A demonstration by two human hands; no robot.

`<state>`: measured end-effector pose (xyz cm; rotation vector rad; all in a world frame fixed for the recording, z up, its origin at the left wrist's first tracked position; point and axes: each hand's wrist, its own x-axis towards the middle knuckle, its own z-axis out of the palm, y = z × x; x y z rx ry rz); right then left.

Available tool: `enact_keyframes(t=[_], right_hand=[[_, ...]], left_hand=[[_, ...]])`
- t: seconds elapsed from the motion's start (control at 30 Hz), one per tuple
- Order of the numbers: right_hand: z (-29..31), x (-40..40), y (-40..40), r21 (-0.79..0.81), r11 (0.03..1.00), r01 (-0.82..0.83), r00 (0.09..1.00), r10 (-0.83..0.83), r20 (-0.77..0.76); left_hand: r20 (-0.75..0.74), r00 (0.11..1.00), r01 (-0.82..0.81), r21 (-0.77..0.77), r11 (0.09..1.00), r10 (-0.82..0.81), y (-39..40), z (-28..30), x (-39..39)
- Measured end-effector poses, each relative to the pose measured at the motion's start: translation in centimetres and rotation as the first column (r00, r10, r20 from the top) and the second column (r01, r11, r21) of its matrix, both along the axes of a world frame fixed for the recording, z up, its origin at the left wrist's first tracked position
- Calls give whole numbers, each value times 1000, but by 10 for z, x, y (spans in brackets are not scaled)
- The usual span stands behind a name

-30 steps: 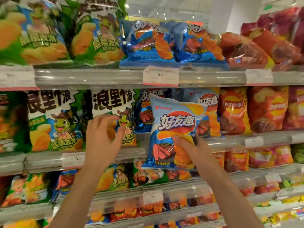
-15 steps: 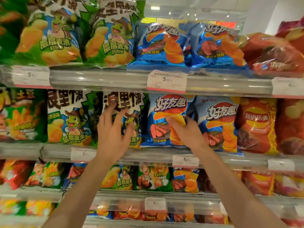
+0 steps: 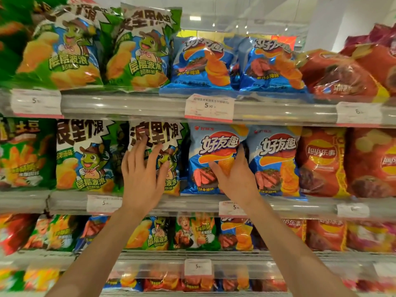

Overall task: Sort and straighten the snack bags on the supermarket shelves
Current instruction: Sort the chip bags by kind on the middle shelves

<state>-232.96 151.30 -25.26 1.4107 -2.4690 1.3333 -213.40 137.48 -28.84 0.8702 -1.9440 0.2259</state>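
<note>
Two hands: left (image 3: 142, 179) spread flat on green bag (image 3: 158, 146), right (image 3: 234, 179) gripping blue bag (image 3: 214, 146).

**Two bare forearms, nothing worn**

Only the person's arms and hands show, entering from the lower edge of the head view. Both forearms are bare along all their visible length: no sleeve or cuff comes into the picture. The left hand (image 3: 143, 179) carries no ring, watch, bracelet or glove, and the right hand (image 3: 234, 179) is equally unadorned. The fingernails that can be seen look short and unpainted. The arms are slim, with no marks, tattoos or bandages visible.
</note>
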Motion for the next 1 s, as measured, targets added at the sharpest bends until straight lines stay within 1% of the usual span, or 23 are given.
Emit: enact_keyframes(t=[0.03, 0.1, 0.13, 0.17, 0.23, 0.27, 0.33, 0.43, 0.5, 0.67, 0.77, 0.83, 0.9, 1.0], right_hand=[[-1, 2, 3, -16, 1000, 15, 999, -16, -31], [-9, 9, 11, -103, 993, 57, 992, -67, -104], [-14, 13, 15, -157, 985, 71, 984, -95, -152], [-20, 15, 17, -208, 975, 79, 964, -128, -232], [-30, 18, 16, -265, 962, 65, 870, -185, -457], [-34, 19, 12, -251, 967, 46, 821, -180, -542], [-40, 22, 2, -181, 983, 15, 769, -128, -626], [-44, 18, -15, -82, 996, 21, 789, -66, -611], [-46, 13, -22, -44, 999, 25, 807, -46, -588], [-50, 15, -25, -44, 998, 49, 799, -66, -598], [-48, 16, -23, -11, 999, 45, 814, -43, -579], [-42, 15, -19, 1, 1000, -25, 860, 22, -510], [-34, 16, -11, -9, 994, -107, 910, 94, -404], [-23, 20, 10, -117, 977, -176, 950, 137, -282]], left_hand=[[3, 1000, -7, -13, 1000, 7, 0, 0, 0], [12, 1000, -26, -45, 999, 26, -1, 0, 2], [16, 999, -33, -59, 998, 34, -1, 0, 2], [17, 999, -34, -68, 997, 36, -2, 1, 2], [18, 1000, -18, -68, 997, 19, -3, 1, 2], [21, 1000, -7, -63, 998, 8, -4, 0, 1], [34, 999, 3, -50, 999, -2, -5, -2, -1], [65, 998, -11, -31, 999, 13, -8, -6, -3], [89, 996, -23, -14, 1000, 24, -11, -7, -4], [117, 991, -62, 21, 998, 59, -12, -9, -7], [134, 990, -41, 40, 998, 35, -8, -8, -5], [116, 993, 16, 80, 997, -25, -4, -3, -1], [74, 992, 88, 147, 985, -100, 0, 6, 4], [-45, 985, 174, 235, 956, -168, 15, 24, 14]])
